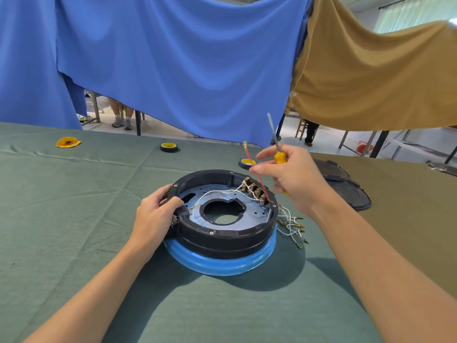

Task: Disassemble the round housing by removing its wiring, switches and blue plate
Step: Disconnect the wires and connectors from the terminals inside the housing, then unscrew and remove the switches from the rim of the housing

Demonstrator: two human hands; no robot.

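Note:
The round black housing sits on a blue ring base on the green cloth. Inside it lie the blue plate, white wiring and a row of switches at the far right wall. My left hand grips the housing's left rim. My right hand hovers above the switches. It holds a yellow-handled screwdriver with the shaft pointing up, and pinches a red wire whose lower end reaches the switches.
Several loose white wires with brass terminals lie right of the housing. Two tape rolls and a yellow piece lie farther back. Black parts rest at the right. Blue and tan cloths hang behind.

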